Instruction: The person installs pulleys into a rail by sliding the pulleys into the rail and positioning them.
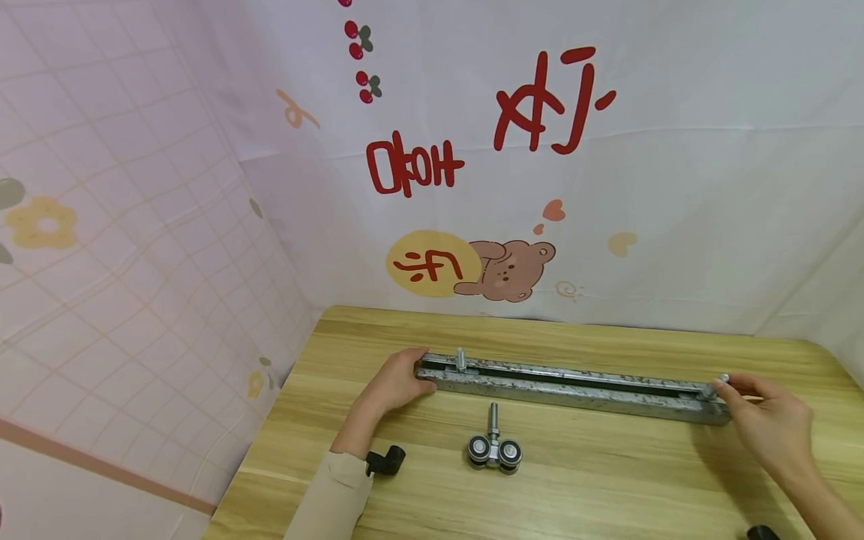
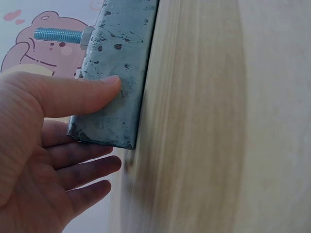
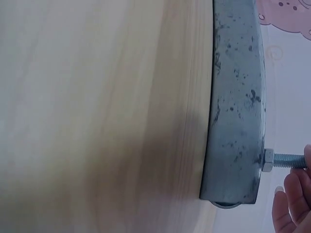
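A mottled grey steel channel rail (image 1: pixel 574 394) lies along the back of the table, its slot facing up. My left hand (image 1: pixel 403 380) grips the rail's left end, thumb on the front wall. A threaded bolt (image 1: pixel 461 360) with a nut (image 2: pixel 86 39) stands up from the slot near that hand. At the right end, my right hand (image 1: pixel 772 420) pinches another threaded bolt (image 3: pixel 289 160) between thumb and fingers. Below this bolt, a rounded wheel edge (image 3: pixel 225 206) peeks out of the rail's end; the rest is hidden inside.
A loose roller trolley (image 1: pixel 494 450) with black-and-silver wheels and an upright bolt sits on the wooden table (image 1: pixel 607 480) in front of the rail. Behind the table hangs a printed white cloth (image 1: pixel 675 187). A black wrist mount (image 1: pixel 386 461) is on the left forearm.
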The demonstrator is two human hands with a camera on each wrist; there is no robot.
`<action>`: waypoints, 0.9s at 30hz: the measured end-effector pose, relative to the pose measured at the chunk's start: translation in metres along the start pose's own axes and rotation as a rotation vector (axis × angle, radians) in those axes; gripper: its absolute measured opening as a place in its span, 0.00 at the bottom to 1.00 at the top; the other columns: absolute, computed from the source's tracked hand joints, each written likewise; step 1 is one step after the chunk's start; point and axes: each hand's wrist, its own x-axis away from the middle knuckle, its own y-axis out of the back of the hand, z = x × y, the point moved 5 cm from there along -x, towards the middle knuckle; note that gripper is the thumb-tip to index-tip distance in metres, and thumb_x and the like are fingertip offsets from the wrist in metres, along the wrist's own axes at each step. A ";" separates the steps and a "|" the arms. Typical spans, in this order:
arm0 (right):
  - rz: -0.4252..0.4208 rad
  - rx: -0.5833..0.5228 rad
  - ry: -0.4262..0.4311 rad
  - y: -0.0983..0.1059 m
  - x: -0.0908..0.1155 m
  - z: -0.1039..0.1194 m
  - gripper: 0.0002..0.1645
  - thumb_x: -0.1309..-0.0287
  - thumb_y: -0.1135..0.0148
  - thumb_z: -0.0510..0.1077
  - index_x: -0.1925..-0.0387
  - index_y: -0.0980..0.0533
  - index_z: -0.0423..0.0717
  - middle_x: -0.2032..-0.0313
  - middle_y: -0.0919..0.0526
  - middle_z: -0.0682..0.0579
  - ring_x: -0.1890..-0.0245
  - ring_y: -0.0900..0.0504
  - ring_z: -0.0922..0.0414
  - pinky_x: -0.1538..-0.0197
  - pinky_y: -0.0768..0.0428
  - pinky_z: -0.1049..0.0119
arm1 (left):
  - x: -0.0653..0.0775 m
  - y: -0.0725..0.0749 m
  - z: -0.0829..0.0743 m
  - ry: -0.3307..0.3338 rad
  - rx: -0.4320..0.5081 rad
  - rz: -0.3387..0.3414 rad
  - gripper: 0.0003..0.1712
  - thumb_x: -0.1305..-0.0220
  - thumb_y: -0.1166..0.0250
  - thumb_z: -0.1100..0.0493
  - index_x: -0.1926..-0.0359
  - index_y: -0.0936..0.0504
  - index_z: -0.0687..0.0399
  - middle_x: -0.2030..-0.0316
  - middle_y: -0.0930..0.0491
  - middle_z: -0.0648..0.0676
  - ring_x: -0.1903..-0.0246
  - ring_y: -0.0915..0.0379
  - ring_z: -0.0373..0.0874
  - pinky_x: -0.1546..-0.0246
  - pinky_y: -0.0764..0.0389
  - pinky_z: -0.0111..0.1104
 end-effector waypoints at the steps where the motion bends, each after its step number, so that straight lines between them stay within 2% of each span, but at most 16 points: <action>1: 0.005 -0.006 -0.003 -0.001 0.000 0.001 0.06 0.39 0.25 0.38 0.65 0.14 0.36 0.72 0.26 0.92 0.74 0.26 0.86 0.77 0.27 0.83 | 0.000 0.000 0.000 -0.002 0.000 0.001 0.43 0.36 0.24 0.58 0.24 0.31 0.65 0.29 0.28 0.65 0.31 0.31 0.61 0.34 0.25 0.54; 9: 0.010 -0.025 0.002 -0.008 0.002 0.007 0.04 0.41 0.25 0.35 0.64 0.13 0.38 0.71 0.25 0.93 0.73 0.25 0.85 0.77 0.25 0.82 | -0.001 0.000 0.000 -0.005 -0.003 -0.001 0.44 0.35 0.24 0.57 0.24 0.32 0.64 0.29 0.29 0.64 0.30 0.32 0.61 0.33 0.26 0.53; 17: 0.039 -0.019 0.033 -0.012 0.006 0.013 0.14 0.37 0.27 0.39 0.58 0.15 0.28 0.69 0.26 0.94 0.72 0.25 0.86 0.78 0.25 0.81 | -0.001 -0.001 0.002 -0.003 -0.004 0.001 0.44 0.36 0.23 0.56 0.24 0.32 0.63 0.29 0.29 0.64 0.30 0.32 0.60 0.33 0.26 0.53; 27: 0.005 -0.045 0.072 -0.017 0.007 0.023 0.11 0.41 0.25 0.35 0.61 0.14 0.29 0.70 0.24 0.92 0.73 0.24 0.85 0.78 0.26 0.82 | 0.000 -0.001 0.003 -0.001 -0.005 0.000 0.44 0.36 0.23 0.56 0.24 0.32 0.63 0.30 0.28 0.64 0.32 0.30 0.60 0.35 0.24 0.52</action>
